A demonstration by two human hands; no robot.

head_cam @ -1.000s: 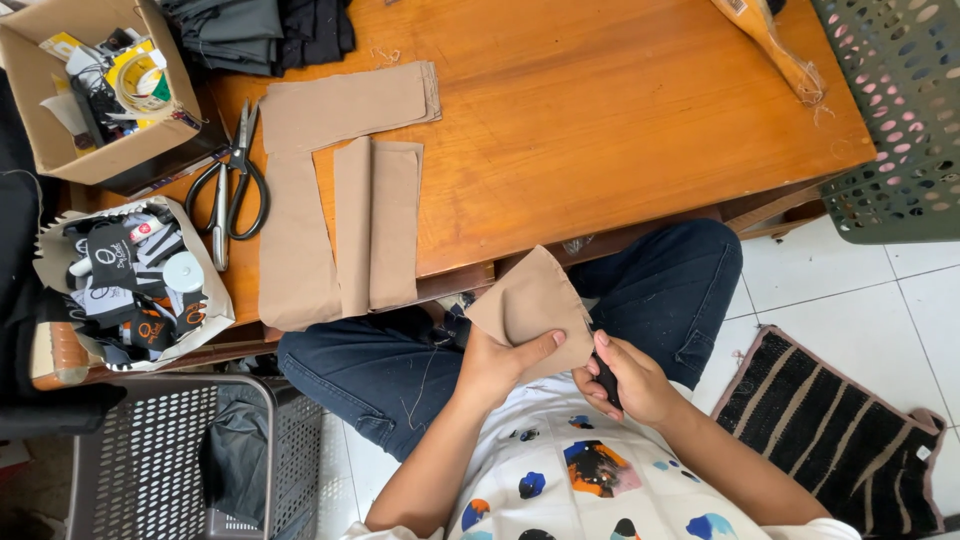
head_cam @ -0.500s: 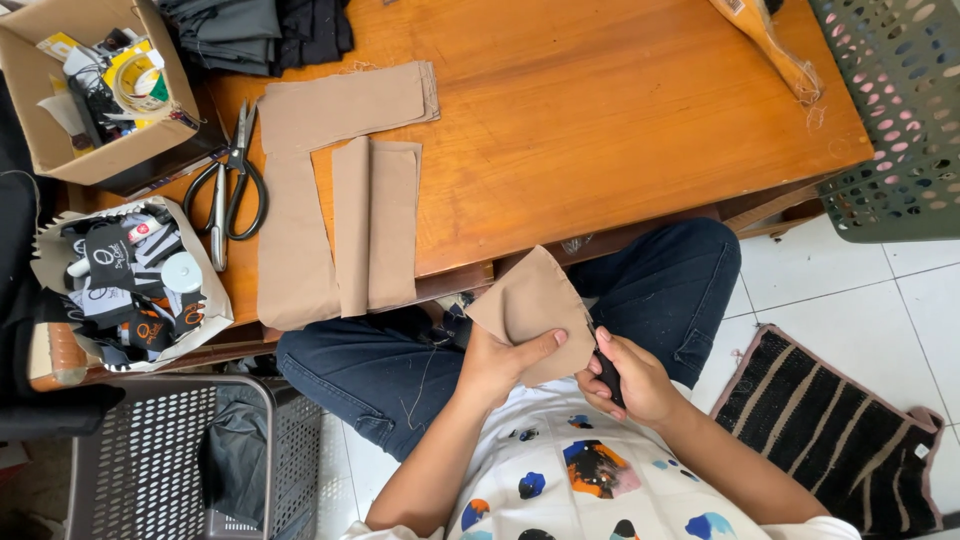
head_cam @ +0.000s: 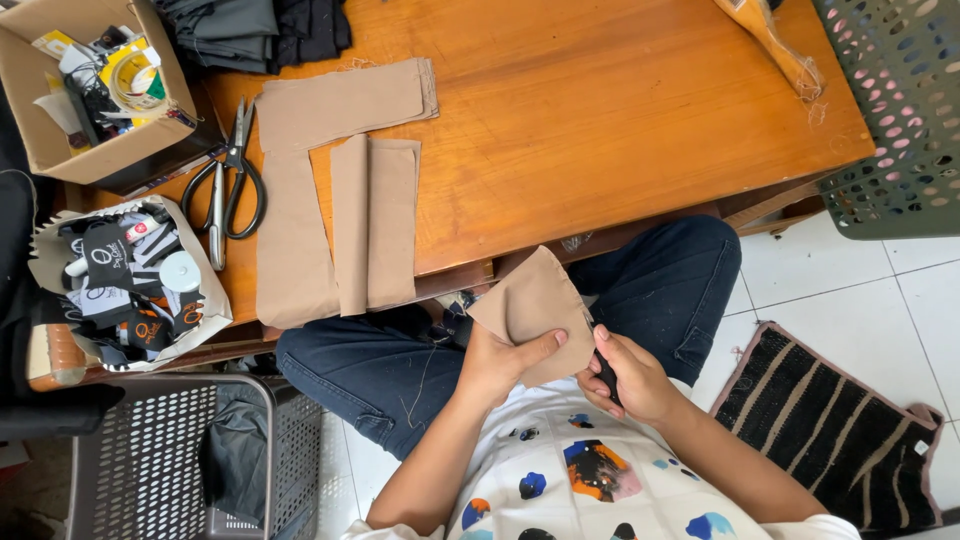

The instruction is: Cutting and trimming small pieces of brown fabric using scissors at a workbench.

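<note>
I sit at a low wooden table [head_cam: 600, 130] with my knees under its edge. My left hand [head_cam: 500, 362] pinches a small tan fabric piece [head_cam: 535, 300] held up over my lap. My right hand [head_cam: 628, 375] is closed on a small dark tool [head_cam: 607, 372] at the fabric's right edge. On the table lie several tan fabric strips [head_cam: 340, 200] and black-handled scissors [head_cam: 228, 180].
A cardboard box [head_cam: 60, 120] of tape rolls sits at the table's far left, a white basket [head_cam: 125, 280] of labels below it. Dark folded cloth [head_cam: 260, 25] lies at the top. Grey plastic baskets [head_cam: 900, 110] [head_cam: 170, 460] stand right and lower left. A striped mat [head_cam: 830, 420] covers the tiled floor.
My right hand with the dark tool has shifted slightly along the fabric's right edge. The left hand keeps its grip.
</note>
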